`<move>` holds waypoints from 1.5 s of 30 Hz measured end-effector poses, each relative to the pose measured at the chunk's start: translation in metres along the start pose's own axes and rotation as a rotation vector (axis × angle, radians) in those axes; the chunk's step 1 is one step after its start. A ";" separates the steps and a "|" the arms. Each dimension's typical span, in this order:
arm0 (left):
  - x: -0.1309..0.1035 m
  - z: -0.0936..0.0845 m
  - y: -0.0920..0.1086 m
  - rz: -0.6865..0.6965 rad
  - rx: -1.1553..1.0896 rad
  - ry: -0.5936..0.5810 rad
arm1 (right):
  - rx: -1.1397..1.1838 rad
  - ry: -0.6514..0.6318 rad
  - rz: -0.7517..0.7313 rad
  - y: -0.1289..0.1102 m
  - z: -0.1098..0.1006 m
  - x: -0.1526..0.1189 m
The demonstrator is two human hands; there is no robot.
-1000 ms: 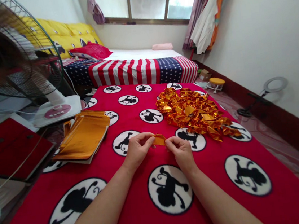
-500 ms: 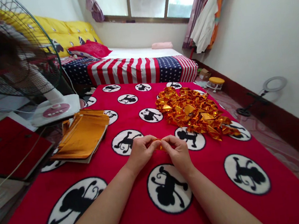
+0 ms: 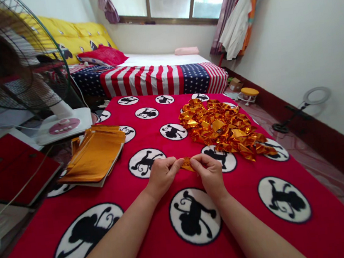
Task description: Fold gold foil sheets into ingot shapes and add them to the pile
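Between my hands is a small folded piece of gold foil paper [image 3: 187, 164], pinched at both ends just above the red cloth [image 3: 243, 178]. My left hand [image 3: 163, 175] grips its left end between thumb and fingers. The right end sits in the pinch of my right hand [image 3: 209, 172]. To the left lies a stack of flat gold foil sheets [image 3: 95, 155]. A heap of folded gold foil pieces [image 3: 225, 126] rests beyond my right hand. The fingertips partly hide the piece's ends.
An electric fan [image 3: 61, 123] stands at the left beside a red panel [image 3: 10, 167]. Behind the cloth-covered surface is a bed [image 3: 153, 79] under a window. Along the right wall are a yellow stool [image 3: 249, 92] and a ring light [image 3: 316, 95].
My right hand has moved slightly right, away from my left, so more of the foil piece shows between them. The stack and heap stay the same.
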State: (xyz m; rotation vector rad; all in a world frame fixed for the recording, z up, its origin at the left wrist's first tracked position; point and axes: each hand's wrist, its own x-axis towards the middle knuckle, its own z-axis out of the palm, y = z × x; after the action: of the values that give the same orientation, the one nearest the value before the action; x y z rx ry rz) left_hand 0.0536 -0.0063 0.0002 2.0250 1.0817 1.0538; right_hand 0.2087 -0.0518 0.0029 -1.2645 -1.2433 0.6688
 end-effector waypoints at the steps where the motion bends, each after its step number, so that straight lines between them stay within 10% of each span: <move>1: 0.000 -0.001 -0.001 -0.004 0.008 0.004 | 0.015 0.010 0.019 0.001 -0.001 0.000; 25: 0.000 -0.005 -0.004 -0.017 -0.062 -0.180 | 0.078 -0.021 0.055 0.004 -0.003 0.004; 32: 0.003 -0.003 0.009 -0.054 -0.185 0.017 | 0.268 -0.106 0.201 0.002 0.009 0.005; 45: 0.000 -0.003 0.006 -0.034 -0.151 -0.031 | 0.335 -0.167 0.217 0.001 0.004 0.001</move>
State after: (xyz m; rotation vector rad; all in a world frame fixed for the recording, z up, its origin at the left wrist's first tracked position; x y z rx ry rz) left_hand 0.0527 -0.0090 0.0061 1.8908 0.9873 1.0510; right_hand 0.2056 -0.0494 0.0019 -1.0859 -1.0793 1.1104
